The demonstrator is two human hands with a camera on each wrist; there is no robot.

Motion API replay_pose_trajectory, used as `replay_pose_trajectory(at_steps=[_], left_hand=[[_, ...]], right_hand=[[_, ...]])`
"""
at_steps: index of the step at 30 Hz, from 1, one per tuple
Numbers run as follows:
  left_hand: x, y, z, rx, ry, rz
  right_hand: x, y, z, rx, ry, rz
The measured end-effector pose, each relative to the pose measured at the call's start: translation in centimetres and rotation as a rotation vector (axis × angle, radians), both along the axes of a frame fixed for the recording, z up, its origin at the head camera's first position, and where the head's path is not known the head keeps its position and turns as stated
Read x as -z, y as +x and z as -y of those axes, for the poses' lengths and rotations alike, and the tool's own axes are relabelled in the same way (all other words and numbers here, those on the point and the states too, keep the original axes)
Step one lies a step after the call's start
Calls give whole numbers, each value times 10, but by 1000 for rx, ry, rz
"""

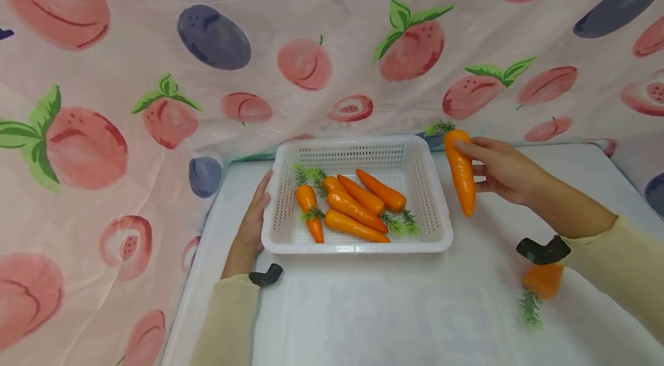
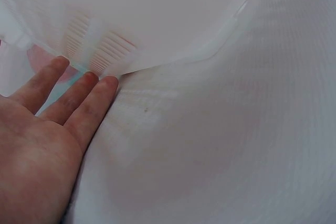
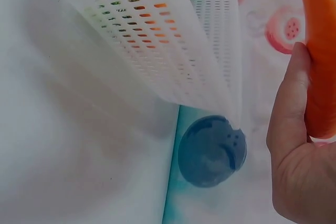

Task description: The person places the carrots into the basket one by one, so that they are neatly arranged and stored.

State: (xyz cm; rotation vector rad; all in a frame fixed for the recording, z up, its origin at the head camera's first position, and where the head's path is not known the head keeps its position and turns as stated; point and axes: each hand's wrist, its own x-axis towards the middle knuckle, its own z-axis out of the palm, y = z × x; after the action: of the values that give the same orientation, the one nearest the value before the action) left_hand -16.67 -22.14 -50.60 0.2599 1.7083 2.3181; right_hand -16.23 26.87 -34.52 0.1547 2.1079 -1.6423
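A white plastic basket (image 1: 358, 248) with slotted walls stands on the table, several orange carrots (image 1: 358, 210) with green tops lying in it. My right hand (image 1: 500, 170) grips another carrot (image 1: 461, 173) just beyond the basket's right side, its leafy top up and its tip pointing down. In the right wrist view that carrot (image 3: 321, 66) runs along the thumb. My left hand (image 1: 252, 222) rests against the basket's left wall with straight fingers. The left wrist view shows those fingertips (image 2: 107, 85) right at the basket's edge.
One more carrot (image 1: 542, 280) lies on the white table (image 1: 363, 308) at the right, partly hidden under the right forearm. Behind the table hangs a pink cloth (image 1: 311, 20) printed with fruit. Each wrist carries a black camera mount (image 1: 543, 251).
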Motion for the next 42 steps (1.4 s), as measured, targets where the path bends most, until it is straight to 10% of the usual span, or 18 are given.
replay_pose_trajectory(at_steps=[42], left_hand=[[-2, 1, -1, -10, -39, 1]], right_hand=[[-27, -29, 65, -72, -50, -61]])
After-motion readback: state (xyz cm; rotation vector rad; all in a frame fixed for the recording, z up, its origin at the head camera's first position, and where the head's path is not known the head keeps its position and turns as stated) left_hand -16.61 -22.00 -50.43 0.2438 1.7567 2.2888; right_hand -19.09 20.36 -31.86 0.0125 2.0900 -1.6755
